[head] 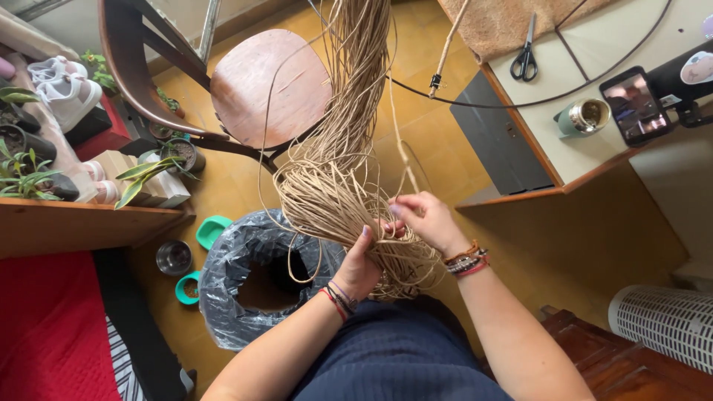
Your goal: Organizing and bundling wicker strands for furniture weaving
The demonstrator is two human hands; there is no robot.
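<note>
A thick hank of tan straw-like cord point(338, 171) hangs down from above and bunches over my lap. My left hand point(358, 267) grips the lower part of the bundle from below, fingers closed around the strands. My right hand point(425, 217) pinches a few strands at the bundle's right side, just above the left hand. Loose loops of cord spill around both hands. Both wrists wear several bracelets.
A wooden chair point(252, 82) stands behind the bundle. A bin lined with a black plastic bag point(252, 286) sits at lower left. A desk at right holds scissors point(526, 59), a cup point(587, 116) and a phone point(633, 105). Potted plants point(152, 169), a white ribbed heater point(665, 327).
</note>
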